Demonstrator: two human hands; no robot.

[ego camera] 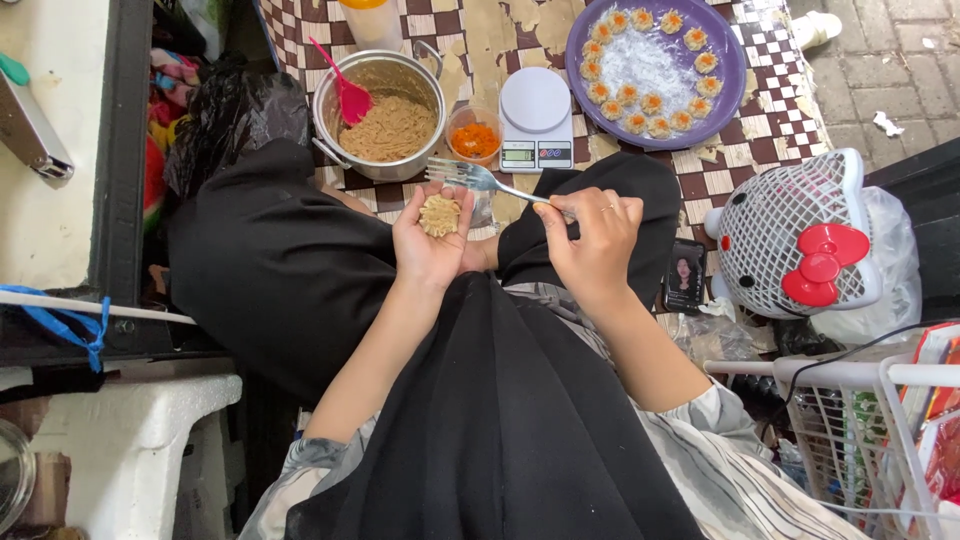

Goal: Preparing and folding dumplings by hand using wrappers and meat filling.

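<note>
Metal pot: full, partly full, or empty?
Partly full. The metal pot holds tan filling well below its rim, bare inner wall showing above, with a pink spatula standing in it.
</note>
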